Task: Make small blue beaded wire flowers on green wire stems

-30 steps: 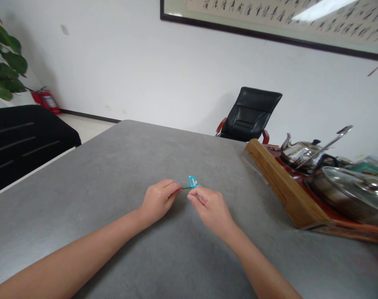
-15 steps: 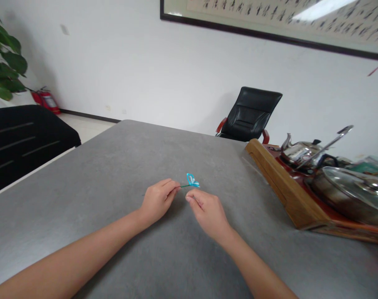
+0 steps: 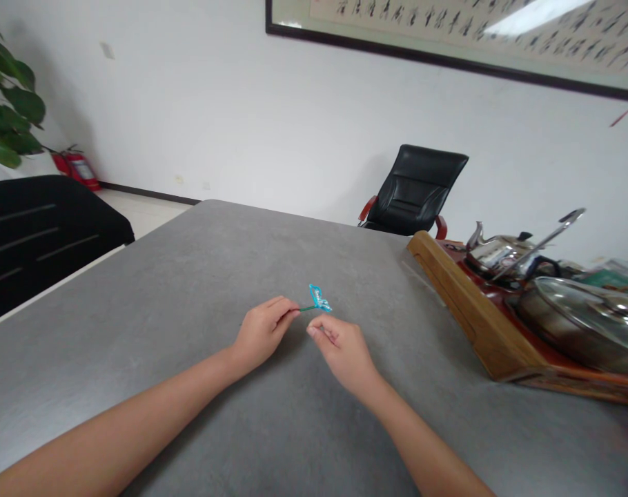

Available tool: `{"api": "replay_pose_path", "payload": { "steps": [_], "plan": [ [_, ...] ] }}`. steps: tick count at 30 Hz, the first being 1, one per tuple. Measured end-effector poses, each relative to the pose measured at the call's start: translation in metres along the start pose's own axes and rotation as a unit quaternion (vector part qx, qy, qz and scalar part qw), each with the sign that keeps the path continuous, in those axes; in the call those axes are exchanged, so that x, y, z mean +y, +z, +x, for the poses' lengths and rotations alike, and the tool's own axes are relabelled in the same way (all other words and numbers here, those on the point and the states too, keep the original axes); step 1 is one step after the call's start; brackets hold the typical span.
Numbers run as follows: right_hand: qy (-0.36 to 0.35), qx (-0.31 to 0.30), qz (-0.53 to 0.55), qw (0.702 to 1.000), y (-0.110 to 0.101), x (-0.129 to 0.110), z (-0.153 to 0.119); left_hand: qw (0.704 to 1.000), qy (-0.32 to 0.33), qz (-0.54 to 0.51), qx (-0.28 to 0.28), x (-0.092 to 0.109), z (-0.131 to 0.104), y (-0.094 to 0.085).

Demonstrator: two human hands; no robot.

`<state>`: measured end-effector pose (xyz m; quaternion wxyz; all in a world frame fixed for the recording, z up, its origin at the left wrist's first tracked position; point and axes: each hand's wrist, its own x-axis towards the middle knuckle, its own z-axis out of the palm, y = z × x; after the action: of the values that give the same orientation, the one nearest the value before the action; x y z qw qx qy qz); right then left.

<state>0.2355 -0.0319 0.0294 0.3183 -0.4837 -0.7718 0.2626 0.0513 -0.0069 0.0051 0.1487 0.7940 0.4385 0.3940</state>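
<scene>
Between thumb and fingers, my left hand (image 3: 265, 331) pinches the green stem (image 3: 307, 308) of a small wire flower. Its light-blue petals (image 3: 319, 298), outlined in blue with white or clear bits inside, stick out to the right beyond my fingertips. My right hand (image 3: 342, 348) is closed in a pinch just below and in front of the petals, close to the stem. Whatever lies between the right fingertips, perhaps something thin, is too small to make out. Both hands are just above the grey table (image 3: 231, 255).
On the right, a wooden tea tray (image 3: 479, 331) carries a metal kettle (image 3: 503, 254) and a lidded pan (image 3: 577, 321). A black office chair (image 3: 417, 186) stands behind the table. Another black chair (image 3: 50, 235), a plant (image 3: 14, 96) and a fire extinguisher (image 3: 81, 169) are at left.
The blue petals have turned about the stem and now show a different side. My right hand has shifted very slightly left; my left hand stays in place.
</scene>
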Motion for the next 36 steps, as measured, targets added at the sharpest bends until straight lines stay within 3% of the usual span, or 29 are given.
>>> {"api": "replay_pose_path", "payload": {
  "steps": [6,12,20,27,31,36],
  "plan": [
    [0.068,-0.021,0.167,0.983,0.008,0.017,0.008,0.999,0.006,-0.054,0.0,-0.001,0.003,-0.001],
    [0.164,-0.068,0.308,0.935,0.007,0.02,0.01,0.994,0.054,-0.083,-0.037,0.003,0.001,-0.003],
    [0.207,-0.141,0.369,0.895,-0.007,0.034,0.012,0.978,0.151,-0.053,-0.135,0.008,0.0,-0.005],
    [0.23,-0.177,0.374,0.881,-0.015,0.035,0.014,0.961,0.213,0.0,-0.175,0.013,0.001,-0.007],
    [0.206,-0.145,0.357,0.899,-0.019,0.029,0.015,0.959,0.222,0.039,-0.173,0.013,0.001,-0.006],
    [0.112,-0.085,0.211,0.967,-0.025,0.017,0.016,0.956,0.227,0.094,-0.161,0.01,0.002,-0.005]
  ]
}}
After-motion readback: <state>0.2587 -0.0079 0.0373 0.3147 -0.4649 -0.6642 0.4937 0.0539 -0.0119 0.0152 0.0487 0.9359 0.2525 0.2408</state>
